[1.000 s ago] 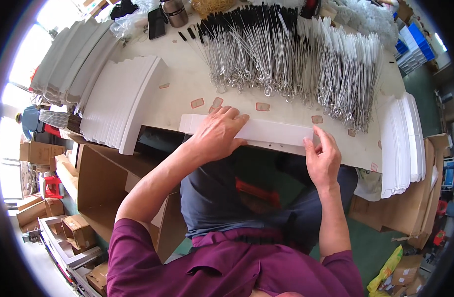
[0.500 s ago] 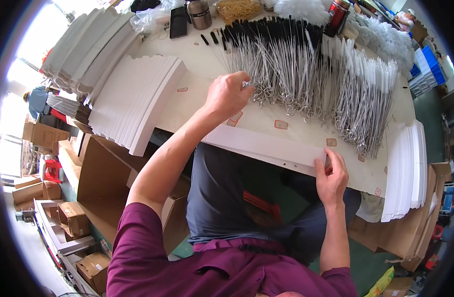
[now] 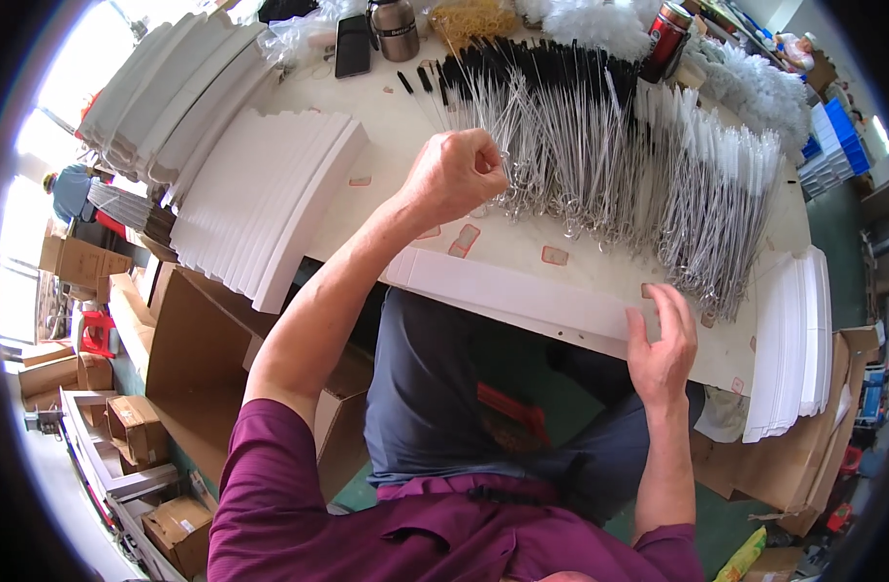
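A long, narrow white box lies along the near edge of the table. At its right end is my right hand, thumb and fingers apart; the thumb is close to the box, and I cannot tell whether it touches. My left hand is closed, fingertips pinched together, at the left edge of a row of wire-handled brushes with black bristles. Their looped wire ends point toward me. Whatever the left fingers pinch is hidden. To the right lie similar brushes with white bristles.
White flat boxes are stacked at left and right. Along the back are a phone, a steel flask, yellow bands and a red can. An open cardboard box stands on the floor at left.
My left hand has turned slightly, its fingers curling in more among the loop ends. My right hand has shifted right and its fingers have come off the end of the white box.
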Tool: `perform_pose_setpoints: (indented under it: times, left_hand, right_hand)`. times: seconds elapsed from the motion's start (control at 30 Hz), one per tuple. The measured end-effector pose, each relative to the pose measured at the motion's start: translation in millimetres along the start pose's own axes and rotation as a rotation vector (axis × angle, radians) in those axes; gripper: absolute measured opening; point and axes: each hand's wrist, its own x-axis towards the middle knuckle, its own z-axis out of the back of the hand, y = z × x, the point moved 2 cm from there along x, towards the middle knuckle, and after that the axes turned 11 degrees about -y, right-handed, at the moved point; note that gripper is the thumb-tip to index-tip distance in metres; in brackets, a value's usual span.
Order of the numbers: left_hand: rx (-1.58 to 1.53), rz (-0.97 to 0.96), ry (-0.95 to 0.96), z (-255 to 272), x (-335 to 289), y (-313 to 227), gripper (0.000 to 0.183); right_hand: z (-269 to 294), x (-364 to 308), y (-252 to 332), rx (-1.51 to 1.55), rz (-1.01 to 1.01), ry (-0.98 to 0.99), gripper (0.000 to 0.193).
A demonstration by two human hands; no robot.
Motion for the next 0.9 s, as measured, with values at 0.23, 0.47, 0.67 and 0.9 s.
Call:
perform_pose_setpoints:
  times: [0.23,0.47,0.67,0.9]
  left_hand:
    - [-0.115,-0.038,0.000,-21.2,-18.4,-17.6,0.010]
    - [-0.052,-0.007,0.068,-30.1,-36.7,-4.5,0.010]
    - [0.106,0.192,-0.179,-3.8,-23.5,34.6,0.025]
    - [0.027,0.281,-0.066,-15.1,-22.7,29.0,0.024]
  right_hand:
    - [-69.7,87.6,56.2,0.197,0.400,-0.001,0.043]
    - [-138.1,111.0,42.2,0.111,0.447,0.165,0.045]
    - [-144.1,108.7,41.3,0.124,0.456,0.122,0.043]
    - [-140.0,111.1,42.1,0.145,0.443,0.131,0.043]
